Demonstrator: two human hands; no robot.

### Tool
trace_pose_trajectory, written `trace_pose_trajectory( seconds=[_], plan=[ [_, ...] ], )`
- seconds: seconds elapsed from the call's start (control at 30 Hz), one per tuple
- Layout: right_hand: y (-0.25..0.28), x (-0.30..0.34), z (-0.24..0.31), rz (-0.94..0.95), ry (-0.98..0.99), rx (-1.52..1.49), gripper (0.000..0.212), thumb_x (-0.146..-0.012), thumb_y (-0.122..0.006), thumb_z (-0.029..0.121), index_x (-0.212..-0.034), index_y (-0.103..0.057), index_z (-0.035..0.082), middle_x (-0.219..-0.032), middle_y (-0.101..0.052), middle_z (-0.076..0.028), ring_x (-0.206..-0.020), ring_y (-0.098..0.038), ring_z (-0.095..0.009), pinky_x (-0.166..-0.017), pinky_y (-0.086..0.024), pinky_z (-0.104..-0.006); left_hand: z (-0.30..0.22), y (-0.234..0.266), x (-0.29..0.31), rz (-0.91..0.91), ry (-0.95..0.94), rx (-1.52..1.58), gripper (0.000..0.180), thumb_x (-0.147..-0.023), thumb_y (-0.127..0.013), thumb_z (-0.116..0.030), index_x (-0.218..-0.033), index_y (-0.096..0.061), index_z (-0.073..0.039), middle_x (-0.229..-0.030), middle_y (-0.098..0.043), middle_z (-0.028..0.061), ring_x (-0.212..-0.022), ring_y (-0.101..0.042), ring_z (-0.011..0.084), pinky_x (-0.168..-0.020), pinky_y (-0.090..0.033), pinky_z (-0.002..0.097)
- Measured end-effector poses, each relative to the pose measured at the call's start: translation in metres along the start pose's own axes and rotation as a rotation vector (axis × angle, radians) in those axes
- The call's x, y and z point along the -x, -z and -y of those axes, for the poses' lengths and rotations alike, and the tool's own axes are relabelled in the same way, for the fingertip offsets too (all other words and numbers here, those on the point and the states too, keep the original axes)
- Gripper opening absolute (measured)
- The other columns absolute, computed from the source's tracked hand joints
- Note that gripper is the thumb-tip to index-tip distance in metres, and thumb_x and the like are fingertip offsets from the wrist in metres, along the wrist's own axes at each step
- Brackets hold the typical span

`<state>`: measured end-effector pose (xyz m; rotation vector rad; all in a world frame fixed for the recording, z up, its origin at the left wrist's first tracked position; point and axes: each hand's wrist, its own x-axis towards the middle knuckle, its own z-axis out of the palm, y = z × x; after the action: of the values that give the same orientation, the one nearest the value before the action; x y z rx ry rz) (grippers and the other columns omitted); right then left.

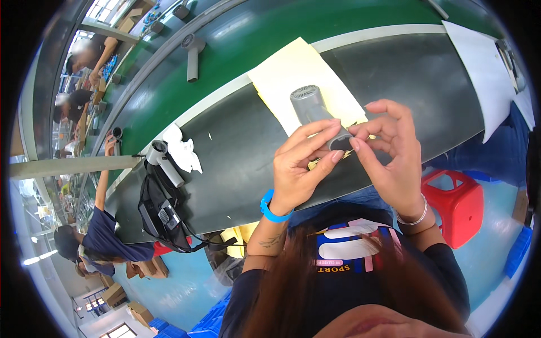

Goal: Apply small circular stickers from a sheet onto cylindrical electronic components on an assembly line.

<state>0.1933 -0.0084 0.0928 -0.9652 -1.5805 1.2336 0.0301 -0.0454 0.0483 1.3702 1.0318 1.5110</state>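
A grey hair dryer housing (309, 104) with a slotted round grille lies over yellow paper sheets (282, 67) on the dark bench mat. Its handle points toward me and ends in a dark oval opening (341, 144). My left hand (301, 163) grips the handle near that end, thumb below and fingers over the top. At the right edge of the opening, my right hand (391, 152) pinches with the thumb against a fingertip, the forefinger raised. Whatever sits in that pinch is too small to make out.
Left on the bench are a black bag (155, 205), another grey housing (166, 163) and crumpled white tissue (183, 151). Beyond runs a green conveyor (236, 39) carrying a grey housing (193, 59). A co-worker's arm (103, 183) reaches in at left. A red stool (459, 208) stands at right.
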Motion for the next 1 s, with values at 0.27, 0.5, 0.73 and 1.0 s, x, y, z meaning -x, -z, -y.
trace_pose_trajectory(
  seconds=[0.27,0.5,0.73,1.0],
  plan=[
    [-0.001,0.002,0.002,-0.02,0.094,0.173,0.047,-0.081,-0.063,-0.008,-0.122,-0.041,0.001,-0.083,-0.063,-0.008,-0.086,-0.066,-0.016,-0.074,-0.053,-0.0243,0.002,-0.001,0.003,0.008,-0.019,-0.027,0.039,-0.081,-0.065,0.009,-0.119,-0.063,0.001,-0.122,-0.057,0.0131,-0.085,-0.06,0.0105,-0.072,-0.055,0.0224],
    [-0.007,-0.002,-0.002,0.0,0.217,0.392,0.052,-0.079,-0.069,-0.003,-0.124,-0.043,0.003,-0.087,-0.061,-0.007,-0.084,-0.062,-0.016,-0.075,-0.048,-0.0278,0.006,0.007,0.009,-0.076,-0.046,0.003,0.037,-0.08,-0.067,0.009,-0.116,-0.062,0.001,-0.121,-0.058,0.0119,-0.089,-0.059,0.0103,-0.076,-0.054,0.0233],
    [-0.009,-0.025,-0.044,-0.158,0.144,0.427,0.042,-0.082,-0.069,0.003,-0.119,-0.048,0.001,-0.105,-0.059,-0.013,-0.095,-0.06,-0.021,-0.084,-0.047,-0.0322,-0.014,0.04,0.003,-0.185,-0.037,0.034,0.023,-0.076,-0.072,0.007,-0.095,-0.061,0.0,-0.114,-0.06,0.0103,-0.092,-0.06,0.0102,-0.068,-0.049,0.0208],
    [0.002,-0.054,-0.128,-0.236,0.135,0.471,0.036,-0.084,-0.066,0.003,-0.116,-0.051,-0.001,-0.108,-0.059,-0.013,-0.096,-0.062,-0.023,-0.083,-0.049,-0.0309,0.044,0.133,-0.122,-0.168,-0.195,-0.579,0.019,-0.08,-0.072,-0.002,-0.098,-0.063,-0.002,-0.112,-0.062,0.0094,-0.085,-0.059,0.0129,-0.065,-0.047,0.0234]
  ],
)
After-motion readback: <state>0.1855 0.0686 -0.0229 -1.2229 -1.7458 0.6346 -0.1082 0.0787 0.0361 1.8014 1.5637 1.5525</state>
